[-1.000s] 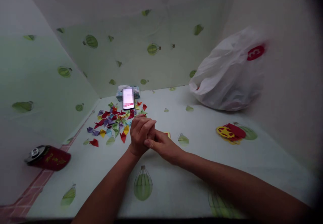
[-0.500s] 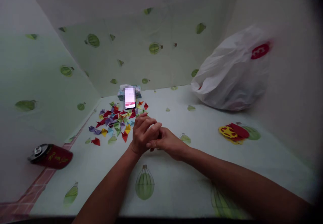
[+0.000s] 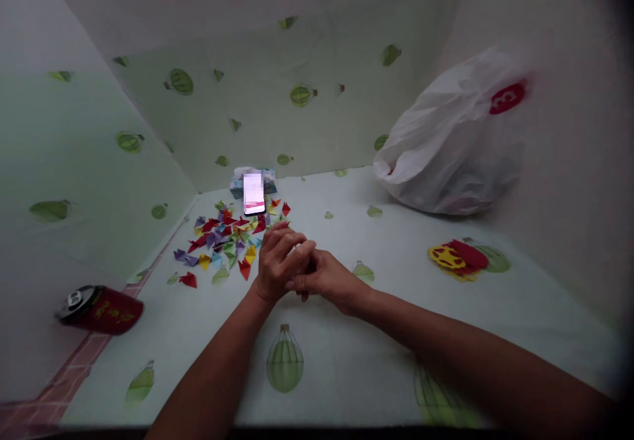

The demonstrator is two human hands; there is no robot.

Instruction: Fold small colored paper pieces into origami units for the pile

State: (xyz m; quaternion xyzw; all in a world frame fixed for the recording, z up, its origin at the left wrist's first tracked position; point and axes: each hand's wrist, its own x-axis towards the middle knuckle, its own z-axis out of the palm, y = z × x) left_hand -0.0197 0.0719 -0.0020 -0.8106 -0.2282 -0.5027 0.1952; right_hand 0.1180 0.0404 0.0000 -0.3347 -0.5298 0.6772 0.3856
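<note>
Head view shows us with our left hand point(image 3: 278, 263) and right hand point(image 3: 327, 280) pressed together low over the counter point(image 3: 347, 354), fingers curled shut around something small; we cannot tell what, since the fingers hide it. Just beyond lies a heap of folded paper pieces point(image 3: 228, 238) in red, purple, yellow and green, so we judge many units already folded, with the one in hand unfinished. A phone point(image 3: 253, 193) leans upright behind the heap, its screen blurred. A white plastic bag point(image 3: 450, 149) bears a red logo, unreadable. A red can point(image 3: 102, 310) lies on its side with gold writing too small to read. Red and yellow paper point(image 3: 458, 258) sits apart at right.
</note>
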